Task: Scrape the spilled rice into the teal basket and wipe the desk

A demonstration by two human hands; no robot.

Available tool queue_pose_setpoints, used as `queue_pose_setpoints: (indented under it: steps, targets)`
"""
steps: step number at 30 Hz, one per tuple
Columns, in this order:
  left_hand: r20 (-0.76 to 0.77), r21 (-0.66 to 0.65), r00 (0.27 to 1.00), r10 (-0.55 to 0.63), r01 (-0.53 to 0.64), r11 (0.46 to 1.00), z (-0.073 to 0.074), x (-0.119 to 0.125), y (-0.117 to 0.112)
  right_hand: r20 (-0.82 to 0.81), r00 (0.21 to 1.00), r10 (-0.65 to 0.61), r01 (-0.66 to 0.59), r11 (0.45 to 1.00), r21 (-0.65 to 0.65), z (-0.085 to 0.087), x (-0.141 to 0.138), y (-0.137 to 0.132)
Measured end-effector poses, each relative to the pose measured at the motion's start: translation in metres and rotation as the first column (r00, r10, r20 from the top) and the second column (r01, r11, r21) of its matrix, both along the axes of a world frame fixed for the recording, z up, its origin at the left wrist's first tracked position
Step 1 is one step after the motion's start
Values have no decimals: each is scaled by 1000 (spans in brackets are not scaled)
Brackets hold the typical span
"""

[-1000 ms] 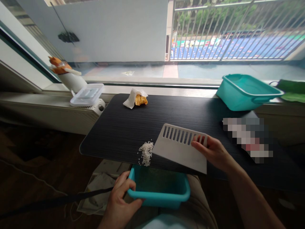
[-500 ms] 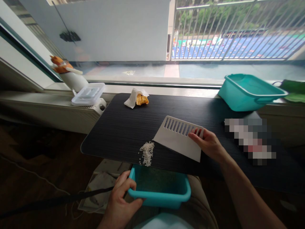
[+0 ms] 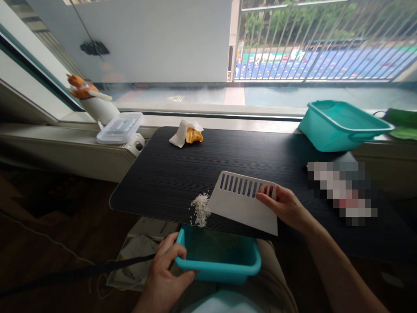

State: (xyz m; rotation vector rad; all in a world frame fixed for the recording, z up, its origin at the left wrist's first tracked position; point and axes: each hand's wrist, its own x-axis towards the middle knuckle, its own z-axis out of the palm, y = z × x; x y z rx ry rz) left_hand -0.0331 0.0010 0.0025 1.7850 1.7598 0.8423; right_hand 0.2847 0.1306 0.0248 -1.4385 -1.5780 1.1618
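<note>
My right hand (image 3: 286,206) grips a white plastic scraper (image 3: 243,202) with a slotted top edge, its lower edge resting on the black table (image 3: 182,169). The scraper's left corner touches a small pile of white rice grains (image 3: 200,209) near the table's front edge. My left hand (image 3: 164,274) is closed on the left rim of a teal plastic basin (image 3: 219,268), held below the table edge under the rice. Some grains lie inside the basin.
A second teal basin (image 3: 340,125) stands at the table's back right. A crumpled white tissue with something orange (image 3: 186,134) lies at the back. A clear lidded box (image 3: 120,128) and a white cup sit on the sill at left. A black cable (image 3: 65,276) runs low left.
The scraper was lifted back and away from the rice, then came down and forward again; its corner now touches the pile. The left hand and basin have stayed put.
</note>
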Motion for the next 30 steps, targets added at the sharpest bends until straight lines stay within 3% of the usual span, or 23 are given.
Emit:
queue_pose_setpoints:
  steps: [12,30]
  targets:
    - [-15,8,1000,-14,14,1000,1,-1,1,6,995,100,-99,991,-86,7,-2,-13]
    - [0,-17,1000,1,-1,1000,-1,-1,-1,-26,999,20,-21,999,-30,10,4,-4]
